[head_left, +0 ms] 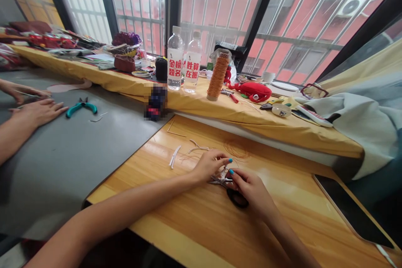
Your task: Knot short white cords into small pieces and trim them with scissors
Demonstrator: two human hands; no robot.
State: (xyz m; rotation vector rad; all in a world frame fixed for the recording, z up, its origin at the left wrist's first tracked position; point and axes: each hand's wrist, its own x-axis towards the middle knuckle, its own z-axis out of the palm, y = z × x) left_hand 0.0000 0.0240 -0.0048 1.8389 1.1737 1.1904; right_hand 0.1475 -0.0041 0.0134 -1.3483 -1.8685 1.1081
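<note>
My left hand (210,164) rests on the wooden table (201,217), fingers curled and pinched on a small white piece I cannot name. My right hand (248,188) is closed round black-handled scissors (234,194), whose blades point left and meet the left fingertips. White strips (174,157) and a tangle of thin orange thread (235,150) lie just beyond the hands.
Another person's hands (34,111) lie flat on the grey mat (63,163) at left, beside teal pliers (81,107). The yellow-covered sill (220,111) holds two water bottles (175,63), an orange thread spool (217,76), a red plush toy (254,91) and clutter. A dark tablet (351,209) lies right.
</note>
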